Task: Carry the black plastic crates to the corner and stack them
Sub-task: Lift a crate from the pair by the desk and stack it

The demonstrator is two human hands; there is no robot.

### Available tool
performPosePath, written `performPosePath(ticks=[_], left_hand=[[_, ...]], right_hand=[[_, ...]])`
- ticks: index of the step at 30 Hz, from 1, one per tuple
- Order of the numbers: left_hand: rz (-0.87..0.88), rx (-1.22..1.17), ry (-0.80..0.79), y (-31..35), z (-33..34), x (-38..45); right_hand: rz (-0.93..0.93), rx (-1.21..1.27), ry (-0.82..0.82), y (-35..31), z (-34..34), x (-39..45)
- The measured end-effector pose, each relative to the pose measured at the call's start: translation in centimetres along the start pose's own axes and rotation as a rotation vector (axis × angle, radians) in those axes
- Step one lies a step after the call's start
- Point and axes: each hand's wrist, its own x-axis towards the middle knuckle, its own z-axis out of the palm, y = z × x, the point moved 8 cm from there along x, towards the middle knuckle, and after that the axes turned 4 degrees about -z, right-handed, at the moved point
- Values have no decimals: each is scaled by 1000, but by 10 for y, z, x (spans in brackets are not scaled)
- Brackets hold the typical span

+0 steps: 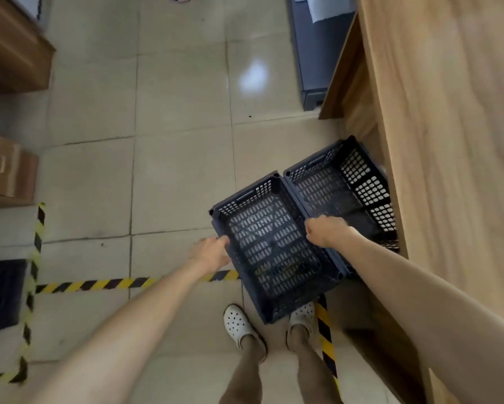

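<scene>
A: Where are the black crates?

B: Two of them sit side by side, touching. The near crate [274, 252] is in front of the person's feet. The far crate [344, 193] is right next to the big wooden cabinet [449, 141] on the right, partly tucked under its edge.

A: What are the hands doing?

B: The left hand [213, 253] has its fingers closed on the left rim of the near crate. The right hand [326, 230] is curled tight over the rim where the two crates meet. I cannot tell if that grip has one rim or both.

A: Is the near crate on the floor?

B: I cannot tell. It covers the toe of the right white shoe [302, 316]. The other white shoe [240, 325] is just beside its corner.

A: What is in the crates?

B: I see only their holes and the tiled floor [172, 170] through them.

A: Anything else down there?

B: Yellow and black tape [99, 284] runs across the floor and goes under the near crate.
</scene>
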Motion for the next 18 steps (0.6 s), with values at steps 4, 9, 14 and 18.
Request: performPosePath(ticks=[4,9,14,18], left_hand=[[-116,-157,-85,-5,62,33],[-215,-405,-145,-16,127,82],[-353,-616,-209,-23,185,123],[-474,-825,-186,-33,219,152]], right_hand=[[24,5,15,1,39,43],[74,22,78,9,75,92],[136,-7,45,24,109,128],[171,-44,63,34,123,155]])
